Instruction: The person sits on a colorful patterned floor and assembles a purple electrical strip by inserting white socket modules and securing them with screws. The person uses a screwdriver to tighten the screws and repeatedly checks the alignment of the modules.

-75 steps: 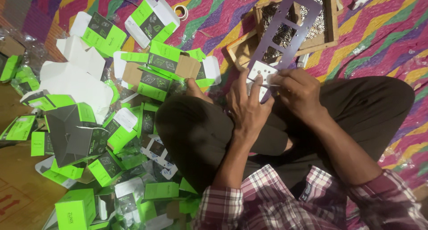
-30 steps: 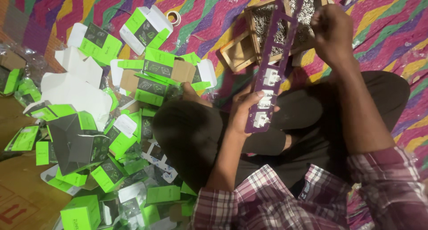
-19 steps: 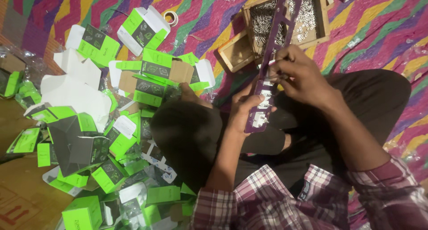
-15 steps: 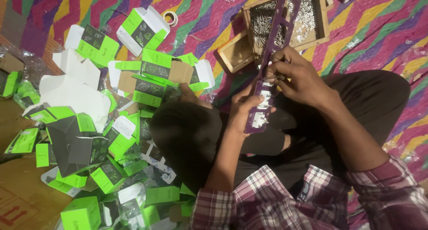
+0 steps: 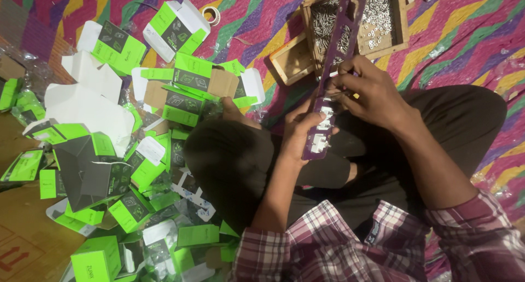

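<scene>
Purple slotted plastic strip (image 5: 334, 68) upright over the lap, left hand (image 5: 298, 134) clasped round its lower end; right hand (image 5: 372, 93) pinches a small part against it. Steady support below aids seating.

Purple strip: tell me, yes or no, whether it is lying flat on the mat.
No: the purple strip is held up over the lap by both hands, left at its lower end, right at its middle.
</scene>
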Demonstrator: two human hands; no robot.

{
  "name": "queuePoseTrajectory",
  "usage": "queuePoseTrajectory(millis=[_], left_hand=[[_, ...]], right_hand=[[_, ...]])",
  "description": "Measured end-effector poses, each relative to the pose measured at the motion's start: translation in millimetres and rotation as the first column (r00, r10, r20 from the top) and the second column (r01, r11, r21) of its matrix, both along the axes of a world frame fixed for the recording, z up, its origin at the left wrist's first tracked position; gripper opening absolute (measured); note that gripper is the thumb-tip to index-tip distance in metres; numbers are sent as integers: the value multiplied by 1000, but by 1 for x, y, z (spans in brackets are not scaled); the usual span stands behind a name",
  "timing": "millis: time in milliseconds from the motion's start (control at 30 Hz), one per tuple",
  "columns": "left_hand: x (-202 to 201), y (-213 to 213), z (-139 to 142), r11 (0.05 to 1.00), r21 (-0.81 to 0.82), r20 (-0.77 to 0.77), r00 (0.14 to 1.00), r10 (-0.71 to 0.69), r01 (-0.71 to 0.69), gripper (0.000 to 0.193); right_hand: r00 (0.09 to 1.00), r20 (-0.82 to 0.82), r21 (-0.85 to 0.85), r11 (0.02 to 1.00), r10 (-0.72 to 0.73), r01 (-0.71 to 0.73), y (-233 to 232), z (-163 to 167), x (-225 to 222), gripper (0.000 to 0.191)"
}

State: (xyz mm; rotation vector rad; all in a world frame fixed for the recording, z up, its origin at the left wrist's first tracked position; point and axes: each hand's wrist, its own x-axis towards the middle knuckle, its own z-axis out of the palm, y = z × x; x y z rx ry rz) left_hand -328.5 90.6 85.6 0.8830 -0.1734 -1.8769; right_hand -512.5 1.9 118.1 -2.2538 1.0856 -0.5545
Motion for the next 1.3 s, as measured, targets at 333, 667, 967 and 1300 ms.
queuePoseTrajectory(millis=[333,667,967,1300], left_hand=[[-6,3,-20,995,-34,93,991,98,-95,31],[-7,2,-10,996,-68,190,979,72,-60,52],[-8,2,-9,996,-54,238,968,82,-71,55],[1,0,0,998,-10,-41,997,63,-64,61]], right_hand=[[1000,3,-181,983,-18,18,5,3,12,18],[982,185,-23,998,-45,50,7,-10,12,18],[985,145,122,990,-93,75,4,-8,12,18],[944,300,285,957,-139,50,2,-22,5,16]])
